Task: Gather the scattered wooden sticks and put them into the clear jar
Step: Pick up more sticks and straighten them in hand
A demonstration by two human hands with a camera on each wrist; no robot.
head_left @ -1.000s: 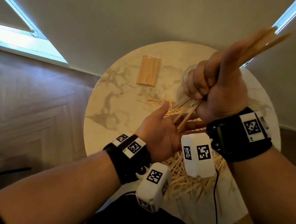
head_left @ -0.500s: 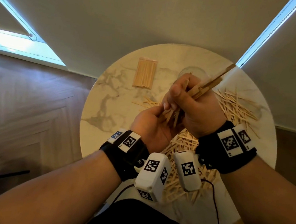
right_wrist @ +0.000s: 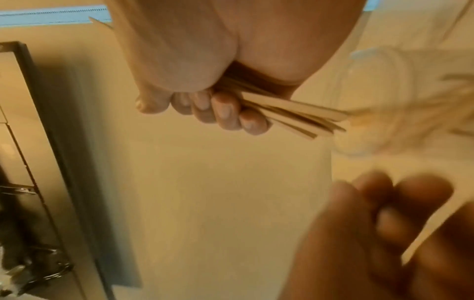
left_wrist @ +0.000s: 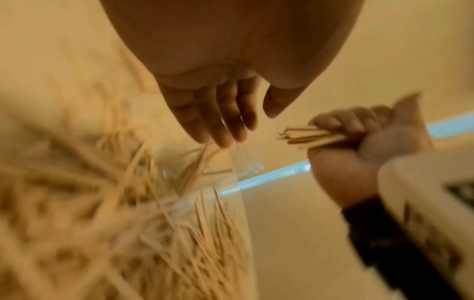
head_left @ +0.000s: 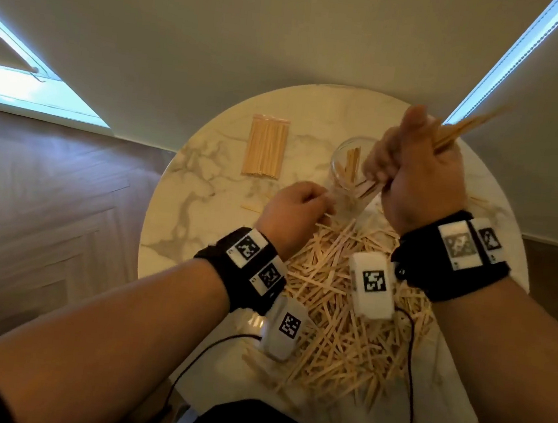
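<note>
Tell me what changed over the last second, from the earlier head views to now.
The right hand carried its bundle of sticks from the left palm toward the clear jar, lower ends at its mouth. The left hand left the bundle and dropped toward the scattered sticks, holding nothing. The packaged bundle and table stayed put.

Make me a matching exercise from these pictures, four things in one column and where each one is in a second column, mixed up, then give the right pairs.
Things
1. handful of sticks
2. jar
3. neat bundle of sticks
4. loose pile of sticks

Places
A. spread over the near part of the table
B. gripped in the right hand
C. lying flat, left of the jar
D. standing just beyond the left hand

Pairs: 1-B, 2-D, 3-C, 4-A
</note>
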